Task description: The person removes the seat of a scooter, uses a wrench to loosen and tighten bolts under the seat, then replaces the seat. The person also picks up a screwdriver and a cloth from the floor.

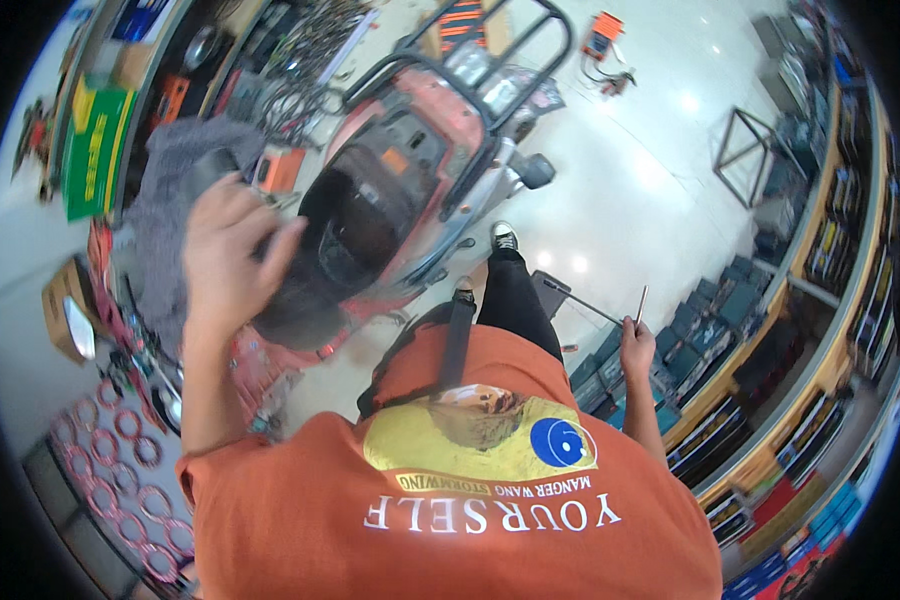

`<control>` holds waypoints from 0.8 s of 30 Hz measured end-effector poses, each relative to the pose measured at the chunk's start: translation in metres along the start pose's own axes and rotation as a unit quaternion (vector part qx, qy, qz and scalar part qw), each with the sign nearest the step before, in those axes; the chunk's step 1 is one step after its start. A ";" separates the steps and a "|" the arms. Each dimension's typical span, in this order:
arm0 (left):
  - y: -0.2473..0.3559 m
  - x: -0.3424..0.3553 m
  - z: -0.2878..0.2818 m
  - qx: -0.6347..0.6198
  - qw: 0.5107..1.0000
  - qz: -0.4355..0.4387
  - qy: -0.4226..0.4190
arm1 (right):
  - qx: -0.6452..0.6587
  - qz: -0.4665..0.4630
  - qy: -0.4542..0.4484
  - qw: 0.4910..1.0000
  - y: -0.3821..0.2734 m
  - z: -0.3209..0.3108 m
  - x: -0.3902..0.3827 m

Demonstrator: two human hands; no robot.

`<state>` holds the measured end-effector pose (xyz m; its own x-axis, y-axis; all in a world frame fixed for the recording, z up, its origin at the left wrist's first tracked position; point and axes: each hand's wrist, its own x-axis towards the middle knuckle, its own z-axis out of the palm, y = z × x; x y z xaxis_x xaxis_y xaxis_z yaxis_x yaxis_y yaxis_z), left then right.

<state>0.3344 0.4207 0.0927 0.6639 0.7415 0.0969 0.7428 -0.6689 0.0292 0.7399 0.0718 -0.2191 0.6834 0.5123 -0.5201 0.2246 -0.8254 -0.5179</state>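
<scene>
My left hand (238,240), blurred with fingers bent and thumb apart, is over the red electric scooter's dark seat area (345,230), beside a grey cloth (155,210); a dark shape behind its fingers is unclear. My right hand (636,350), at my right side, is closed round a long thin metal tool (595,308) with a crossbar, reaching toward a dark flat object (548,298) below.
A shelf with a green box (98,150) stands left. An orange device (602,38) lies on the floor ahead. A metal frame (740,155), rows of batteries (735,305) and long shelving (830,260) line the right. Pink rings (130,425) hang lower left.
</scene>
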 end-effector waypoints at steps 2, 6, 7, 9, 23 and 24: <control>-0.010 -0.044 -0.044 0.030 0.993 -0.104 0.036 | 0.020 -0.018 -0.026 0.999 -0.014 0.010 0.018; -0.015 -0.137 -0.093 0.116 0.954 -0.243 0.132 | 0.012 -0.078 -0.077 0.994 -0.037 0.030 0.043; -0.017 -0.158 -0.102 0.145 0.943 -0.264 0.139 | -0.009 -0.101 -0.077 0.992 -0.040 0.037 0.048; -0.020 -0.200 -0.111 0.254 0.883 -0.360 0.162 | -0.040 -0.145 -0.096 0.984 -0.056 0.047 0.044; -0.072 -0.303 0.143 -0.340 0.890 -0.236 -0.192 | 0.134 -0.030 -0.182 0.974 -0.093 0.097 -0.147; -0.061 -0.298 0.158 -0.373 0.891 -0.189 -0.177 | 0.131 -0.026 -0.196 0.971 -0.096 0.105 -0.160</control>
<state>0.1049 0.2488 -0.0954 0.4616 0.8030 -0.3771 0.7429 -0.1175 0.6590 0.5357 0.0939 -0.1573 0.3466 0.6453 -0.6808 0.0322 -0.7336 -0.6788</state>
